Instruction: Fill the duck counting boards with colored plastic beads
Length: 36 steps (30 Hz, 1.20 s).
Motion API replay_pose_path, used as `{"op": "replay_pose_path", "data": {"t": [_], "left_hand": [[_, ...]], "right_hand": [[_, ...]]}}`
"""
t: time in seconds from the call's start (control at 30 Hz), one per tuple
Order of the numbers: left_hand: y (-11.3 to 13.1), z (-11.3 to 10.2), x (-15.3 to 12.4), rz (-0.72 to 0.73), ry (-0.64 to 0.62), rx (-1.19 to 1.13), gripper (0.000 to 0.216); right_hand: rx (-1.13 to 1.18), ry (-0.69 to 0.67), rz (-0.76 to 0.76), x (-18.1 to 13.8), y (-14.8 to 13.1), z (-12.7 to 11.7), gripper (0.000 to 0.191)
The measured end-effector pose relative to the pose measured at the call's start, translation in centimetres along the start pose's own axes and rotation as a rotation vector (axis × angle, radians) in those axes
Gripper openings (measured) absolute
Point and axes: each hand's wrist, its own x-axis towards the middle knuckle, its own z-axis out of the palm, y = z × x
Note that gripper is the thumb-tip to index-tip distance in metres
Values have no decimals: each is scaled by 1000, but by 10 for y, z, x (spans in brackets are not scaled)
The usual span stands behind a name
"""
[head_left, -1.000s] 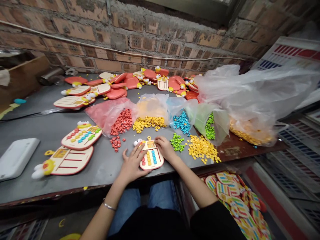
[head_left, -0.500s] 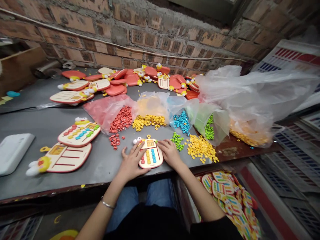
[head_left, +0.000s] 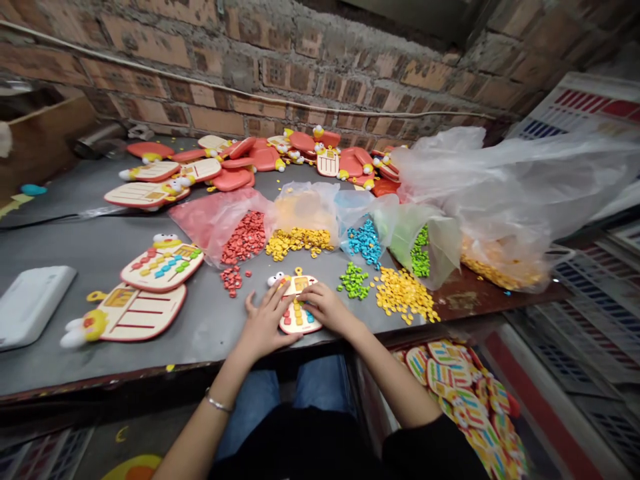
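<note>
A cream toy board (head_left: 301,325) with a red rim, a duck-like head and rows of red, yellow and blue beads lies flat at the table's front edge. My left hand (head_left: 265,318) grips its left side, thumb along the lower edge and fingers over the upper left. Over the board's right half rests my right hand (head_left: 327,308), fingers bunched together, their tips near the upper ends of the bead rows. Whatever sits under those fingertips is hidden, as is part of the blue row. Loose green beads (head_left: 354,281) lie just beyond my right hand.
Open bags of red beads (head_left: 243,238), yellow beads (head_left: 299,241), blue beads (head_left: 365,242) and green beads (head_left: 421,252) stand behind. Yellow pieces (head_left: 406,295) are heaped at right. Two boards (head_left: 145,313) overlap at left beside a white device (head_left: 37,307). A bin of filled boards (head_left: 463,380) sits below.
My right hand has moved left from the board's right edge onto its face, covering part of the blue row. The left hand keeps its hold. The view has shifted slightly.
</note>
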Motion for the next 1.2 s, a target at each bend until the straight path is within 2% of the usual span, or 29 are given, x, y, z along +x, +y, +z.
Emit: {"op": "replay_pose_path", "data": {"t": [0.13,0.23,0.3,0.4,0.5,0.6,0.7,0.8,0.87,1.03,1.2], "left_hand": [[0,-1,0,-4,-13,0,75],[0,0,0,-4,-12,-5,74],[-1,0,0,-5,-8,-10,73],[-2,1,0,-3,-2,-17,74],[-2,1,0,2,0,-20,75],[0,0,0,0,-6,-20,75],[1,-2,0,-16,-10,-25,74],[1,-2,1,-23,-15,-27,74],[1,-1,1,-18,-13,-28,75],[0,1,1,-18,-11,-20,75],[1,-2,1,-17,-26,-14,75]], "right_hand": [[90,107,142,4,6,-3,13],[129,254,288,12,22,-8,13],[130,286,334,18,34,-7,11],[51,225,348,22,47,-4,8],[-95,159,331,21,45,-5,4],[-196,75,265,15,33,-18,3],[-154,-39,194,4,24,-39,8],[-78,27,260,-11,27,-58,11],[-121,66,311,-20,34,-61,14],[-290,-77,313,-27,47,-46,21],[-361,-13,333,-28,49,-42,15]]}}
